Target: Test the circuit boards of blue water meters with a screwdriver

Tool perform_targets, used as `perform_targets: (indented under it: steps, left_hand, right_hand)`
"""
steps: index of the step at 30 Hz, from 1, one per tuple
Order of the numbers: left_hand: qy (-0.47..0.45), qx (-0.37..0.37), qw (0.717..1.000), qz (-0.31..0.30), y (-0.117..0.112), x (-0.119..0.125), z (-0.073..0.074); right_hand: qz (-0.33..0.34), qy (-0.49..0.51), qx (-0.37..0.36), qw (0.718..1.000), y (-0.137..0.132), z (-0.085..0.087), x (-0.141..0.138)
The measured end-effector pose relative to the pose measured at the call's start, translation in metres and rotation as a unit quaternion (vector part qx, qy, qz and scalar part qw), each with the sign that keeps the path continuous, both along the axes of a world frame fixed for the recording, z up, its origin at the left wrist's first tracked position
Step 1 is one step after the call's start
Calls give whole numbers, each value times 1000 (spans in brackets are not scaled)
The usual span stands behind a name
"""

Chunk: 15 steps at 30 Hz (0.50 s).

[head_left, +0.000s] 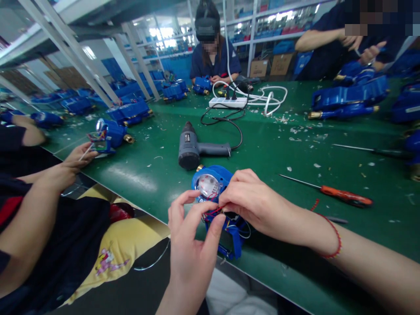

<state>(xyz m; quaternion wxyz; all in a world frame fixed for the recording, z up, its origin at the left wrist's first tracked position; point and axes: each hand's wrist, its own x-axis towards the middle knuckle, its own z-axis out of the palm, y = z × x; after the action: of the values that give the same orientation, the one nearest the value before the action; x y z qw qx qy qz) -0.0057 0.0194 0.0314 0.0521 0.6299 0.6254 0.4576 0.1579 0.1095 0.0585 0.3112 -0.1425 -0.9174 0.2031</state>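
A blue water meter (213,183) with a clear round dial stands at the near edge of the green table (269,144). Red and blue wires (215,212) spill from its open side. My left hand (192,236) comes up from below, thumb and fingers pinching at the wires. My right hand (254,201) reaches in from the right, fingers closed on the same wires against the meter body. A red string bracelet circles my right wrist.
A grey heat gun (193,148) lies just behind the meter, its cord running to a white power strip (228,102). An orange-handled screwdriver (344,195) lies to the right. Other people work around the table among several blue meters; one person's arm (42,192) is close on my left.
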Motion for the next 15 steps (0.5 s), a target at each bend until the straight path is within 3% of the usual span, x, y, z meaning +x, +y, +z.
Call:
perform_targets:
  steps: [5, 9, 11, 15]
  left_hand:
    - [-23, 28, 999, -25, -2, 1, -1]
    - [-102, -19, 994, -40, -3, 2, -2]
    - [-133, -33, 990, -34, -3, 4, -3]
    - [-169, -46, 984, -33, -4, 6, -5]
  right_hand:
    - [11, 9, -34, 999, 1, 0, 1]
    - [4, 69, 63, 996, 4, -7, 0]
    - [-1, 109, 76, 991, 3, -10, -1]
    - [-3, 193, -19, 981, -3, -12, -2]
